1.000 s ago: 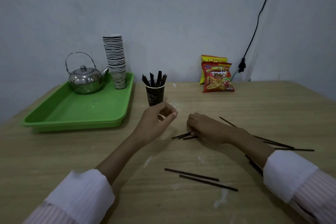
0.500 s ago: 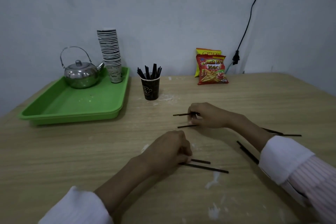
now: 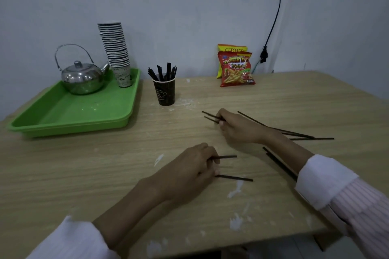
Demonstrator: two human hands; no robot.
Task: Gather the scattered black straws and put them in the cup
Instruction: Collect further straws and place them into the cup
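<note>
A dark paper cup (image 3: 164,94) stands upright on the wooden table with several black straws sticking out of it. My left hand (image 3: 187,171) lies low on the table with its fingers closed on two black straws (image 3: 228,156), one above the other, both pointing right. Farther back, my right hand (image 3: 237,128) pinches two black straws (image 3: 209,116) whose ends stick out to the left. More loose straws (image 3: 303,135) lie on the table behind my right wrist, and two others (image 3: 277,163) run under my right forearm.
A green tray (image 3: 52,124) at the left holds a steel kettle (image 3: 83,78) and a tall stack of paper cups (image 3: 116,52). Two snack bags (image 3: 236,68) lean on the wall. A black cable (image 3: 273,19) hangs there. The table's front edge (image 3: 252,244) is near.
My left hand came down from beside the cup to the two near straws and closed on them. My right hand kept its straws, which now point more up and left.
</note>
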